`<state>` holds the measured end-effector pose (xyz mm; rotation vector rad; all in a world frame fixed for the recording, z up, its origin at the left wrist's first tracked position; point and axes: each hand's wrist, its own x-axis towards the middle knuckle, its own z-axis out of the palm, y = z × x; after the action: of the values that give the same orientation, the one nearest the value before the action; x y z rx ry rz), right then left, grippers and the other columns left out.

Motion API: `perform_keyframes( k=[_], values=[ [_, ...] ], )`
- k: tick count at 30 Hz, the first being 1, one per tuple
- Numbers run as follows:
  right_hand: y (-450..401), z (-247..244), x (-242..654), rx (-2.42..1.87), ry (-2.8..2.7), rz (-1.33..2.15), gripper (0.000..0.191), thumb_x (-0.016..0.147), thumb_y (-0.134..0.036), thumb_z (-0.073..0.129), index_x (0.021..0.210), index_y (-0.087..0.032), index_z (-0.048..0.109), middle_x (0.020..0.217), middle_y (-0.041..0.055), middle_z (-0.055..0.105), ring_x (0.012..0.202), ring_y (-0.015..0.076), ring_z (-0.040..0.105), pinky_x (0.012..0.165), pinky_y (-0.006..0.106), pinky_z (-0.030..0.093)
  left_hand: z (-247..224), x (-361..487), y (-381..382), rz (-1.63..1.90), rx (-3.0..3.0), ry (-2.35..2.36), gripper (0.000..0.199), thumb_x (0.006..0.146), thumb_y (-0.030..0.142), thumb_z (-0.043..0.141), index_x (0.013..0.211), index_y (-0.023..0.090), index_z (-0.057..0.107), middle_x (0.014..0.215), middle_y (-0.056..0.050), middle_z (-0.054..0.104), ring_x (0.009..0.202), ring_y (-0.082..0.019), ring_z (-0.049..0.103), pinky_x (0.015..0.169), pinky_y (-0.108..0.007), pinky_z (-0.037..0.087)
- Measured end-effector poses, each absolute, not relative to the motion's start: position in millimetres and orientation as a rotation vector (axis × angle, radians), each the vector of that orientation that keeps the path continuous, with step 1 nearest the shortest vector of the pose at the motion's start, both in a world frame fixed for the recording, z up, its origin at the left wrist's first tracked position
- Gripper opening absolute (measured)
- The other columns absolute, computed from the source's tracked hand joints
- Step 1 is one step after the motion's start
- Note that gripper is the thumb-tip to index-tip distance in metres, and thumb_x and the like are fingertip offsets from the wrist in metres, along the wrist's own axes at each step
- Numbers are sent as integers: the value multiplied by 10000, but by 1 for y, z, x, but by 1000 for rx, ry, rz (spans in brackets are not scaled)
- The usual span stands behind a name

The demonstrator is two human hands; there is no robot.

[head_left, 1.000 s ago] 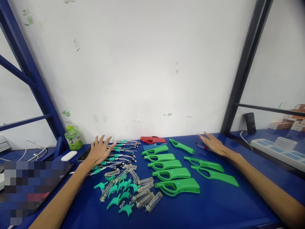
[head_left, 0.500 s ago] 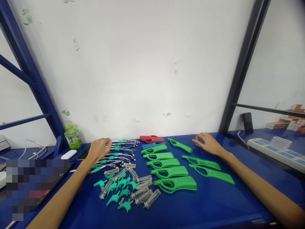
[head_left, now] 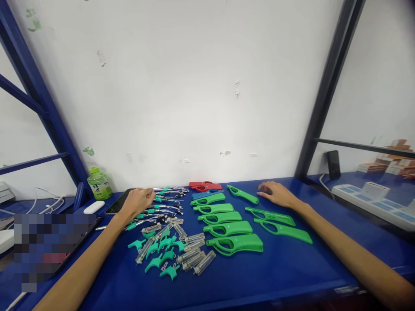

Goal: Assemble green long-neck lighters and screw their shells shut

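My left hand (head_left: pixel 138 202) lies at the left over the ends of several metal lighter rods (head_left: pixel 158 211) with teal collars and thin wires; its fingers bend down out of sight, so a grip cannot be made out. My right hand (head_left: pixel 276 193) rests on the table at the right, fingers loosely curled and apart, holding nothing visible. Closest to it is a green lighter shell half (head_left: pixel 243 194); two more green shell halves (head_left: pixel 285 233) lie nearer me. A column of green lighter shells (head_left: pixel 235 244) fills the middle, with blue (head_left: pixel 207 194) and red (head_left: pixel 205 186) ones behind.
Teal triggers (head_left: pixel 170 271) and clear fuel tanks (head_left: pixel 205 262) lie loose at front left. A phone (head_left: pixel 118 202), a white case (head_left: pixel 94 207) and a green bottle (head_left: pixel 99 185) stand or lie far left. Behind the blue table (head_left: pixel 227 285) rises a white wall; a power strip (head_left: pixel 372 203) is right.
The camera view has shifted slightly, moving the table items a little up and left. Both hands stay in nearly the same places, and no part has visibly been picked up.
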<state>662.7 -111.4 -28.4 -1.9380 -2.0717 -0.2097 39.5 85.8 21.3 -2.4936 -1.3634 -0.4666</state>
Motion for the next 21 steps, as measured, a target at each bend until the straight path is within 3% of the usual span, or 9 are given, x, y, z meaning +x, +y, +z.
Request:
perform_keyframes(
  k=[21],
  values=[
    [-111,-28,664,-1927,-2065,-216,325,1089,-426,684,1313,-191,678,1315,94,681,1107,226,702,968,435,621,14,33,98,-465,-2499,-1291,358,1047,424,690,1303,174,666,1268,-99,704,1079,-238,718,914,-440,633]
  ],
)
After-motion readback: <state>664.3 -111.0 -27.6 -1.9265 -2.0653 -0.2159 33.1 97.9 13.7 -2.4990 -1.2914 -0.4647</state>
